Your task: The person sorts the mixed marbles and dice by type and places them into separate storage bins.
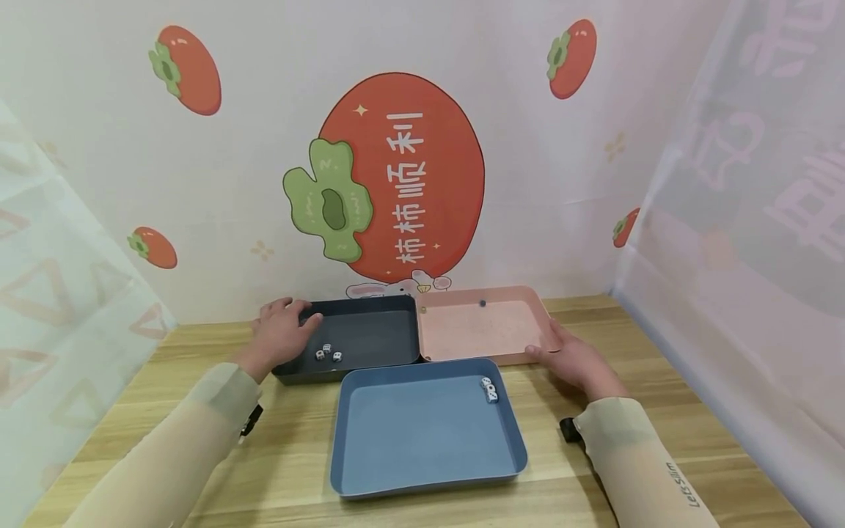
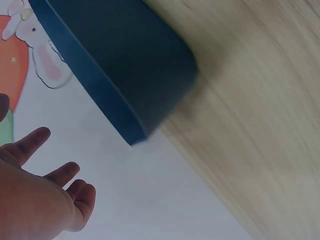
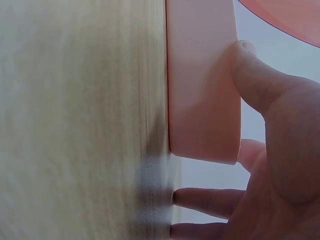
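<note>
My left hand (image 1: 284, 330) is at the left side of a dark navy tray (image 1: 376, 330). In the left wrist view its fingers (image 2: 35, 142) are spread and loose, apart from the tray corner. Three white dice (image 1: 337, 357) lie near the front left of that tray. On the right, my right hand (image 1: 577, 359) touches the front right corner of a pink tray (image 1: 495, 334). The right wrist view has the thumb (image 3: 247, 67) against the tray's rim, with the other fingers extended past the corner. A few small beads, one dark bead (image 1: 483, 303) among them, lie in the pink tray.
A blue tray (image 1: 422, 433) stands in front of the other two, with several white dice (image 1: 489, 390) clustered at its far right corner. The navy and pink trays sit side by side on the wooden table (image 1: 290, 455). Behind hangs a cloth (image 1: 528, 220) printed with persimmons.
</note>
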The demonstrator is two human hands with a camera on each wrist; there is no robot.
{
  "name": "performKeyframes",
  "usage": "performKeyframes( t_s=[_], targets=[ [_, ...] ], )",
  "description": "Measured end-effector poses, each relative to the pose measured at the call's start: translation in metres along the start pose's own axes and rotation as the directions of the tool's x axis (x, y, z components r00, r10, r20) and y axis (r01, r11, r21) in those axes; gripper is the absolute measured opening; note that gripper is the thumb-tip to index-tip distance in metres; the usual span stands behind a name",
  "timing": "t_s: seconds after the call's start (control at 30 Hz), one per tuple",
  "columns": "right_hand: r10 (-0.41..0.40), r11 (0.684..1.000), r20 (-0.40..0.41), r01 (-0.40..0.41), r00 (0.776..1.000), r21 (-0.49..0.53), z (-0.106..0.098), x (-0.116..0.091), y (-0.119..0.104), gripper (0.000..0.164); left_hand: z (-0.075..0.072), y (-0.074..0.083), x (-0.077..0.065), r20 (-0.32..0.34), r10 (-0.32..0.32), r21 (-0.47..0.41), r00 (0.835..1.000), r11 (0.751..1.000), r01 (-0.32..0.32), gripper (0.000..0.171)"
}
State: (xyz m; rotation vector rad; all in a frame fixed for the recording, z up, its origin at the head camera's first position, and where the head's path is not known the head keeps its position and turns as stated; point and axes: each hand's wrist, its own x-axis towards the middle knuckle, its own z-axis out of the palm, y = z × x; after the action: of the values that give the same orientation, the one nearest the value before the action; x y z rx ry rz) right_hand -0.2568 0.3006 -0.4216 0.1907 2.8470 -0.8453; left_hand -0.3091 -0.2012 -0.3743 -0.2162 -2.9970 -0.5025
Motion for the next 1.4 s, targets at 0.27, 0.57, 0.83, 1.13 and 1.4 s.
performKeyframes(
  t_s=[0.27, 0.57, 0.83, 1.13, 1.4],
  targets=[
    [-0.002, 1.0, -0.009, 0.002, 1.0, -0.015, 0.0, 0.0, 0.002, 0.104, -0.003, 0.041, -0.007, -0.005, 0.106, -0.024, 0.994, 0.994, -0.107, 0.057],
    [0.005, 1.0, -0.011, -0.006, 1.0, -0.006, 0.001, 0.0, 0.0, 0.105, 0.004, 0.11, -0.023, -0.049, 0.343, 0.003, 0.938, 0.939, -0.343, 0.044],
    [0.008, 1.0, -0.014, -0.008, 1.0, 0.0, 0.003, 0.003, 0.003, 0.106, 0.026, 0.166, -0.028, 0.059, 0.481, 0.104, 0.875, 0.868, -0.485, 0.031],
    [0.022, 1.0, -0.005, -0.022, 1.0, 0.021, 0.002, 0.001, 0.001, 0.105, 0.059, 0.212, -0.027, 0.252, 0.522, 0.136, 0.815, 0.814, -0.564, 0.031],
    [0.034, 0.999, -0.009, -0.034, 0.999, 0.032, 0.001, 0.0, 0.001, 0.104, 0.083, 0.229, -0.028, 0.327, 0.509, 0.202, 0.796, 0.786, -0.585, 0.035]
  ],
)
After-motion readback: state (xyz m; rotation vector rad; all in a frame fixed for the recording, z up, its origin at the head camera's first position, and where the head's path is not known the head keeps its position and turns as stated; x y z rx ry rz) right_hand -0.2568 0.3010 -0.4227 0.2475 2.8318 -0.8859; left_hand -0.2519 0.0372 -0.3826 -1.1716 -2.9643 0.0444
